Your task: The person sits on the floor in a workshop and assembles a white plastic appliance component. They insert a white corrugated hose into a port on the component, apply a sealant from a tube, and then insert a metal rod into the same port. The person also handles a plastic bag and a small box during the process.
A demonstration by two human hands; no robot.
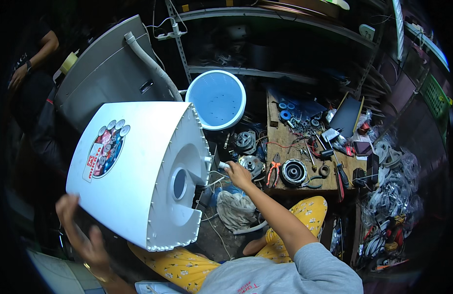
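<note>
A white washing machine housing point(121, 147) with a round colourful sticker lies tilted in front of me, its ribbed, hollow end facing right. Close to its lower left edge is my left hand point(84, 232), fingers spread and nothing held; whether the fingertips touch the housing I cannot tell. My right hand point(239, 176) reaches past the open end and closes on a short white tube point(223, 165). Part of that tube is hidden by the fingers. Just below the right hand lies a crumpled pale cloth point(236, 210).
Behind stand a blue tub point(216, 100) and a grey panel point(106, 73) with a hose. A wooden workbench point(285, 147) at right holds orange-handled pliers point(274, 170), a round motor part point(294, 172) and screwdrivers. Bagged parts point(395, 171) pile up beyond. Another person's arm point(43, 51) shows far left.
</note>
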